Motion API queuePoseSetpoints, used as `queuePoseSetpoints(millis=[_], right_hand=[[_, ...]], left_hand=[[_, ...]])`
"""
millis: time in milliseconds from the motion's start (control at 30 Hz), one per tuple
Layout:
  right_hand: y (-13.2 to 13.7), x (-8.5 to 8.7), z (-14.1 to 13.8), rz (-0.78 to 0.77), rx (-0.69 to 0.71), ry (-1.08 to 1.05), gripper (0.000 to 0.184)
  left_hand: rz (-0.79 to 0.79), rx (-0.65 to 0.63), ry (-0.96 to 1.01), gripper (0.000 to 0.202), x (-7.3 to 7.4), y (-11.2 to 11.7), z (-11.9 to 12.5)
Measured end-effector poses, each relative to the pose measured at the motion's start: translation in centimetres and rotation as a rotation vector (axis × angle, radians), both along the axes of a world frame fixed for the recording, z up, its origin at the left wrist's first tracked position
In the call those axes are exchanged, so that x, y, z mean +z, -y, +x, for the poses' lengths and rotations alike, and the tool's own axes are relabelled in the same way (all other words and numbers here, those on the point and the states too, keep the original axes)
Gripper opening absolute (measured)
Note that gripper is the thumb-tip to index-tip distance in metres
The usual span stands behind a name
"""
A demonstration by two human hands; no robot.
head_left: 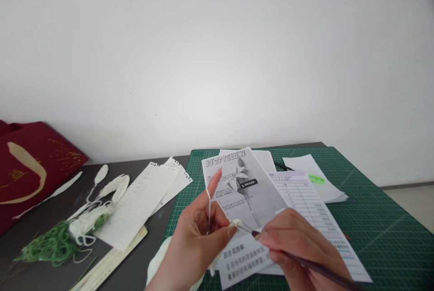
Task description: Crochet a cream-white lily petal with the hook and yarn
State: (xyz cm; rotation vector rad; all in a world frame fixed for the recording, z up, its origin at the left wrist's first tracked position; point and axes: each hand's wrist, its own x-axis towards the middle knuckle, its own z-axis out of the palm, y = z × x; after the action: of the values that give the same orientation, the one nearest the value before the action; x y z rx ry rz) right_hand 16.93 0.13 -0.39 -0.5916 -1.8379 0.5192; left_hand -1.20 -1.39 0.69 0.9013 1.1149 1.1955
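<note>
My left hand (198, 236) pinches a small white crocheted piece (235, 223) between thumb and fingers. A strand of white yarn (209, 205) runs up over its raised index finger. My right hand (298, 245) grips a thin dark crochet hook (325, 273), whose tip reaches the white piece. Both hands hover over a printed instruction sheet (242, 182) with a flower picture, lying on a green cutting mat (379, 218).
A lined table sheet (305, 200) and other white papers (315, 169) lie on the mat. On the dark table to the left are white paper slips (142, 200), a heap of green and white yarn (61, 241), white petal shapes (111, 184) and a dark red bag (30, 164).
</note>
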Motion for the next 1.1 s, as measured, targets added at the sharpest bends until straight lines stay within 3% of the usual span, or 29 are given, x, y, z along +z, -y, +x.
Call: queuePoseSetpoints(millis=[233, 433, 500, 733, 900, 1100], right_hand=[[-0.7, -0.2, 1.1, -0.404, 0.154, -0.206, 0.014], [-1.9, -1.1, 0.1, -0.997, 0.278, -0.588, 0.018], [-2.2, -1.2, -0.4, -1.109, 0.298, -0.661, 0.020], [-1.9, -1.5, -1.4, -1.147, 0.264, -0.732, 0.017], [-2.0, -1.5, -1.7, -1.168, 0.232, -0.722, 0.020], [-2.1, -1.4, -1.9, -1.213, 0.247, -0.733, 0.022]], left_hand=[[-0.051, -0.254, 0.018, 0.091, -0.8, 0.0, -1.3], [-0.014, -0.198, 0.068, 0.082, 0.1, 0.1, -0.6], [0.006, -0.173, 0.072, 0.082, 0.1, 0.1, -0.5], [0.075, -0.084, -0.080, 0.083, -1.1, -0.1, -0.8], [0.199, -0.073, -0.240, 0.064, -1.0, 0.1, -0.8], [0.370, 0.058, -0.294, 0.055, -1.7, 0.7, 0.0]])
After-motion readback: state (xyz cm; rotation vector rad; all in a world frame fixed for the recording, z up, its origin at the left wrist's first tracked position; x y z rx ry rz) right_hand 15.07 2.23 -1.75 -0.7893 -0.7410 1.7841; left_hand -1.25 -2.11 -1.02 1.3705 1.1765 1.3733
